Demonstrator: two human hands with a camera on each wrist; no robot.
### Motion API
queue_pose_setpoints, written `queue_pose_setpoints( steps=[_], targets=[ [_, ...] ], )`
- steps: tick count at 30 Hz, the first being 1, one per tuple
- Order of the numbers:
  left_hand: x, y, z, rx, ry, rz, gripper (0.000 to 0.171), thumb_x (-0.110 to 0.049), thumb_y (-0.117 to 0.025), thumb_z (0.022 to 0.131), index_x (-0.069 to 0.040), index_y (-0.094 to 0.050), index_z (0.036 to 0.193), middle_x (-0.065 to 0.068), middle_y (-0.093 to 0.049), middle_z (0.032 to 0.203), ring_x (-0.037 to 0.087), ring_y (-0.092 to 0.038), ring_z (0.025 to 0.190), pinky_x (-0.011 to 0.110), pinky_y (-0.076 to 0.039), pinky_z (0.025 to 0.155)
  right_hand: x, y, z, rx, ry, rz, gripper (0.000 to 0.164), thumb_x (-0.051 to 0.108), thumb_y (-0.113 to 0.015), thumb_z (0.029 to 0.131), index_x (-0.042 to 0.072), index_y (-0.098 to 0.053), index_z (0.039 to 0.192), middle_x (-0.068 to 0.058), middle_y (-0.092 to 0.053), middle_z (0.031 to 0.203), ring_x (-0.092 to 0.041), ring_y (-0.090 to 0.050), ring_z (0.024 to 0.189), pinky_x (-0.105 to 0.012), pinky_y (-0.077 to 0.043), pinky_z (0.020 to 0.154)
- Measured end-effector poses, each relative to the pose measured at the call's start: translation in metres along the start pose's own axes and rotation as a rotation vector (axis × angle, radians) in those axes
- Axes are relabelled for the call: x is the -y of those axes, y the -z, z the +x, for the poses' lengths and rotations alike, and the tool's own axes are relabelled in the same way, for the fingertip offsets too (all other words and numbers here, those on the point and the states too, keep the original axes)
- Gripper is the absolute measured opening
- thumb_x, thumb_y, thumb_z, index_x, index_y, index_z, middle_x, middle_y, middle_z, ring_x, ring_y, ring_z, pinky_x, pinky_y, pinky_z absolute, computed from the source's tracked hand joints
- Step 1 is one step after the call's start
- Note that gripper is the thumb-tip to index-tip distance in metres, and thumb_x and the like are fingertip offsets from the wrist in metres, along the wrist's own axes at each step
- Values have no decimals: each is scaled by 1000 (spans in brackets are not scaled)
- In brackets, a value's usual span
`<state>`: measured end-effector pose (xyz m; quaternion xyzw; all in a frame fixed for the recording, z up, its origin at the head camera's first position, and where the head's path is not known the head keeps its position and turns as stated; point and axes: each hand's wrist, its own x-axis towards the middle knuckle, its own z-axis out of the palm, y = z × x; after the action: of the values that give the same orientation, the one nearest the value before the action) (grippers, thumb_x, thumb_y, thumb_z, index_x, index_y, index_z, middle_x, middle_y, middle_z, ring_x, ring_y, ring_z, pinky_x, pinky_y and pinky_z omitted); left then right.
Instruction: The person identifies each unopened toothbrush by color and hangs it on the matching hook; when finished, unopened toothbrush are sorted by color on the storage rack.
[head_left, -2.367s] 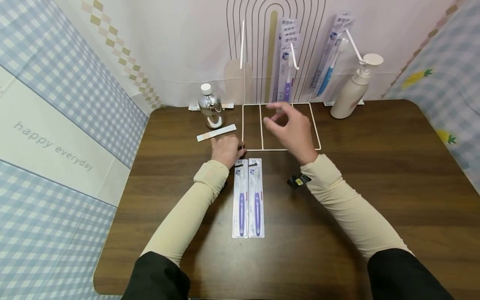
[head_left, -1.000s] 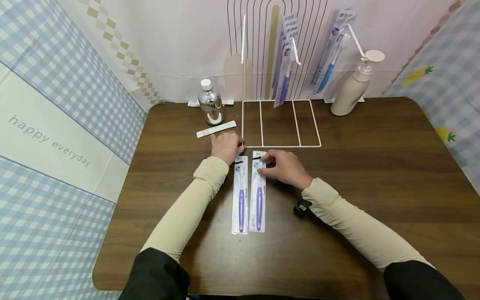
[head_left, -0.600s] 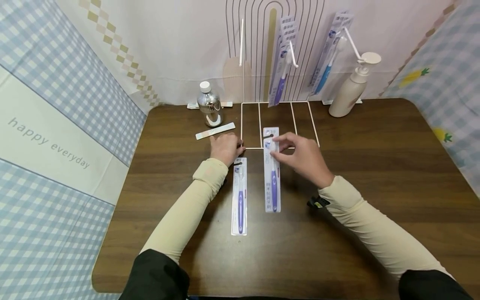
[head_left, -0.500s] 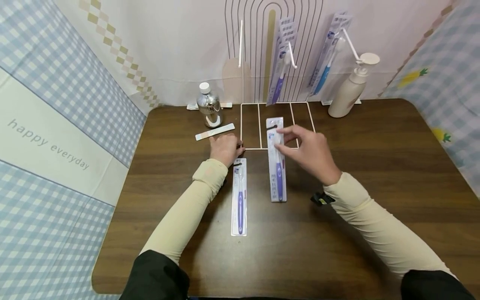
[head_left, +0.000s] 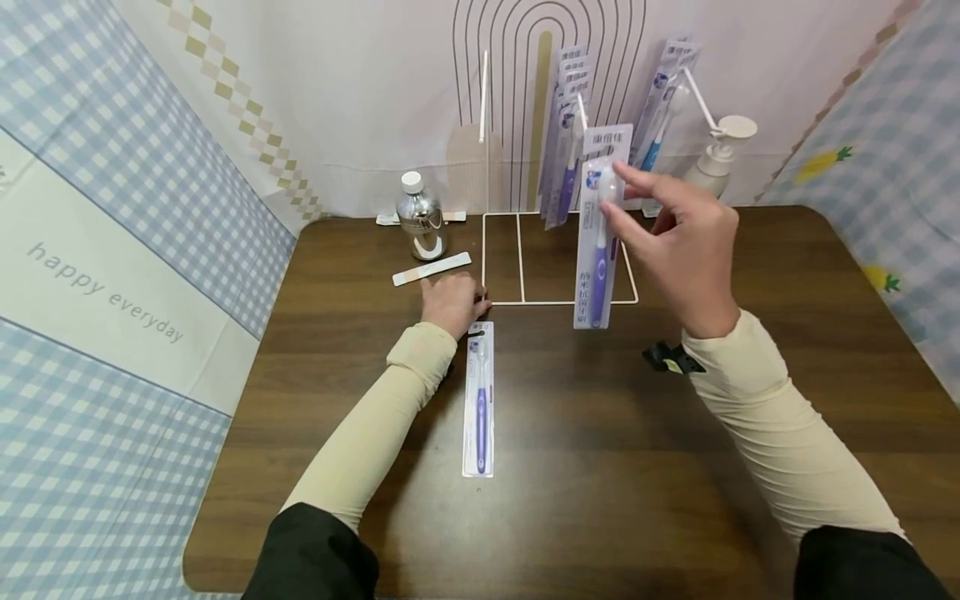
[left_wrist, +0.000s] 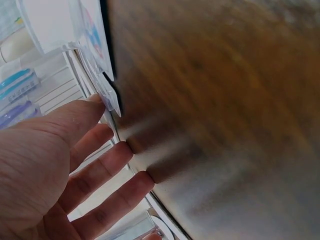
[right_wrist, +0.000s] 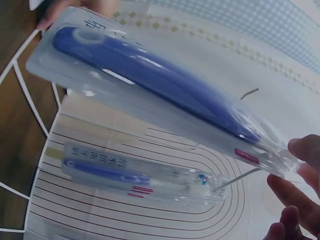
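Observation:
My right hand pinches a packaged purple toothbrush by the upper part of its pack, thumb and index finger on its right edge. The pack hangs upright above the table, before the middle hook's hanging purple toothbrushes. In the right wrist view the held pack crosses the frame with its purple handle close to the camera. My left hand rests at the front left corner of the white wire rack; its fingers look extended in the left wrist view. Another packaged purple toothbrush lies on the table near it.
The rack's left hook bears nothing. Blue toothbrushes hang from the right hook, with a pump bottle partly behind my right hand. Left of the rack stand a silver bottle and, before it, a flat white strip.
My right hand came down from the rack, took the right-hand toothbrush pack off the table and raised it toward the middle hook. My left hand stays at the rack's corner.

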<state>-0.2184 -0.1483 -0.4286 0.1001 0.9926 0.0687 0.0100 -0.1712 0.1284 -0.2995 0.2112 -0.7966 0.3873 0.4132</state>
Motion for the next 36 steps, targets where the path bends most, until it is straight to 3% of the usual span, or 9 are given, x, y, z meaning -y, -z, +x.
queue_pose_setpoints(
  steps=[3, 10, 20, 28, 34, 36],
  targets=[
    [2, -1, 0, -6, -1, 2, 18, -39, -74, 100, -25, -84, 109, 2, -75, 117, 32, -70, 112, 63, -41, 105, -2, -2, 7, 15, -3, 7, 36, 18, -85, 92, 13, -78, 127, -11, -80, 100, -1, -39, 53, -14, -32, 55],
    [3, -1, 1, -5, 1, -4, 19, -39, -74, 100, -25, -84, 110, 1, -75, 117, 32, -69, 112, 62, -41, 105, -4, -18, 14, 46, -214, 121, 36, 16, -88, 89, 21, -80, 124, -9, -80, 102, -5, -42, 53, -18, -34, 56],
    [0, 0, 1, -3, -3, -4, 22, -39, -74, 100, -26, -83, 115, 0, -75, 119, 31, -69, 113, 62, -40, 106, -25, -47, 36, 70, -355, 130, 34, 22, -87, 90, 17, -81, 123, -12, -80, 101, -3, -55, 63, -18, -42, 62],
    [0, 0, 0, -11, -5, -5, 20, -39, -74, 100, -25, -84, 112, 1, -76, 118, 32, -70, 111, 62, -40, 106, -45, -64, 48, 49, -405, 152, 36, 23, -87, 90, 23, -80, 125, -10, -80, 107, -3, -59, 69, -19, -42, 62],
    [1, -1, 0, -12, -15, -6, 20, -40, -75, 100, -25, -84, 109, 1, -76, 116, 32, -70, 109, 61, -41, 104, -49, -68, 51, 32, -416, 197, 36, 20, -88, 88, 18, -81, 123, -13, -79, 109, -3, -64, 80, -17, -43, 63],
    [2, -1, 0, -12, -15, -6, 20, -39, -74, 100, -24, -84, 108, 1, -76, 116, 32, -70, 109, 62, -41, 104, -50, -69, 50, 35, -401, 184, 36, 20, -87, 89, 18, -80, 124, -11, -79, 109, -5, -61, 77, -18, -41, 63]
  ],
)
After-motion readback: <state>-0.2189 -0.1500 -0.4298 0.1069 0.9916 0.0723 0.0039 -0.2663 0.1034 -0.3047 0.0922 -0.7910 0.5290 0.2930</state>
